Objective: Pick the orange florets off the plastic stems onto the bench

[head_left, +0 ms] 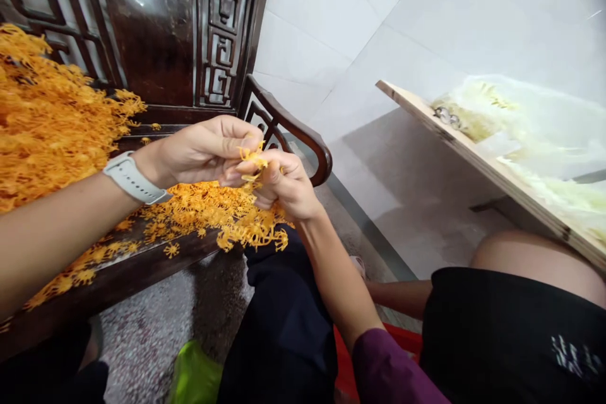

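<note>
My left hand [208, 148], with a pale watch strap [137, 178] on its wrist, is closed with thumb and forefinger pinching a small orange plastic flower-shaped piece [253, 154]. Touching it from the right, my right hand [288, 186] is closed too, its fingers curled around orange pieces of the same sort. How many it holds is hidden by the fingers. Below both hands, a heap of loose orange spidery pieces [189, 211] spreads over the dark wooden bench. One single piece [172, 250] lies near the bench's front edge.
A larger orange pile [57, 132] rises against the carved bench back [151, 38]. The curved armrest [303, 132] stands just beyond my hands. At right, a wooden board [473, 151] carries a clear plastic bag [544, 120] with pale pieces. Another person's leg in black shorts [502, 322] is beside me.
</note>
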`<state>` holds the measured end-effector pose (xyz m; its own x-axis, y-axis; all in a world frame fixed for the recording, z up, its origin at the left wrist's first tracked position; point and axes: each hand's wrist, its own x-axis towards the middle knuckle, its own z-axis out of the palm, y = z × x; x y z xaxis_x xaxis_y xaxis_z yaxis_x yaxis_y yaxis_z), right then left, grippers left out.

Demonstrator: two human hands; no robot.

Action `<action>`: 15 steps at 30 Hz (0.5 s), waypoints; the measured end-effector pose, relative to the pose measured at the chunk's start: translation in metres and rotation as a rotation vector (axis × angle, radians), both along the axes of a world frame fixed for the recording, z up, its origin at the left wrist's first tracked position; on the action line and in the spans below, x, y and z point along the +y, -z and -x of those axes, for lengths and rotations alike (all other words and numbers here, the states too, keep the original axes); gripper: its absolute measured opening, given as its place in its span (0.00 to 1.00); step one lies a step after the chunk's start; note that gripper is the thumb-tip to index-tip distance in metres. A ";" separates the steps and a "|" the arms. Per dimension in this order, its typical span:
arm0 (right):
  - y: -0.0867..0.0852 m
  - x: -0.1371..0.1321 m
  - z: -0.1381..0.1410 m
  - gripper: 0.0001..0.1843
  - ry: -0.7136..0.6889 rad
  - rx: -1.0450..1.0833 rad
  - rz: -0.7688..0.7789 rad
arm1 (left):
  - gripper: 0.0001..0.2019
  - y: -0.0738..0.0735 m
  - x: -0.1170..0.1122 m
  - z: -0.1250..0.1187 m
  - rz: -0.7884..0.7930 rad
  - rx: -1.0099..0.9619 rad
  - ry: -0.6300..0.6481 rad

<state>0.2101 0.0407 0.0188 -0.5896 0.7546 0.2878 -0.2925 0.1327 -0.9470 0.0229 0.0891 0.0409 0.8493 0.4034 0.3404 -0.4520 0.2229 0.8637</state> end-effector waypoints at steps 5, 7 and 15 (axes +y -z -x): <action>-0.001 0.002 -0.002 0.24 0.023 0.009 -0.007 | 0.19 -0.007 0.000 -0.002 -0.069 0.018 -0.071; -0.004 0.004 -0.005 0.23 0.089 -0.011 -0.021 | 0.21 -0.012 0.007 0.001 -0.173 0.081 -0.175; 0.001 0.015 -0.004 0.20 0.258 -0.131 -0.134 | 0.16 -0.025 0.027 0.023 -0.698 0.401 -0.513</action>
<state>0.2141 0.0561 0.0174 -0.4222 0.8448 0.3288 -0.1096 0.3124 -0.9436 0.0001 0.1165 0.0662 0.7309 0.5755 0.3670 0.0074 -0.5444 0.8388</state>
